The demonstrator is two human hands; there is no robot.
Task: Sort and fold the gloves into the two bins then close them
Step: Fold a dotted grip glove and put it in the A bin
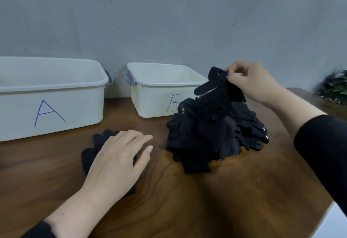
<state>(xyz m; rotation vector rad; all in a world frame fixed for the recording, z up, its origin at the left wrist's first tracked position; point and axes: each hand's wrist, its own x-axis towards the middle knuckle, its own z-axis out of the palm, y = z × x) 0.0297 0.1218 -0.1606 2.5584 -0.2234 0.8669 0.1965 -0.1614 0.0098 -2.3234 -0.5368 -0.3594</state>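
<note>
Right hand [251, 82] pinched black knit glove [216, 87] above dark glove pile [212, 134] | left hand [120, 157] lay flat, fingers relaxed, on separate black glove [97, 142] | brown wooden worktop [187, 200]

Two white bins stand on the table [169, 190]: bin A [50, 106] and bin B [155, 99] (each lettered in blue). Two hands show, the left hand [120, 159] and the right hand [251, 82]. One glove [95, 144] lies apart, one lifted glove [216, 85] is raised, and one pile of gloves [212, 136] cannot be counted. One plant [336, 87].
</note>
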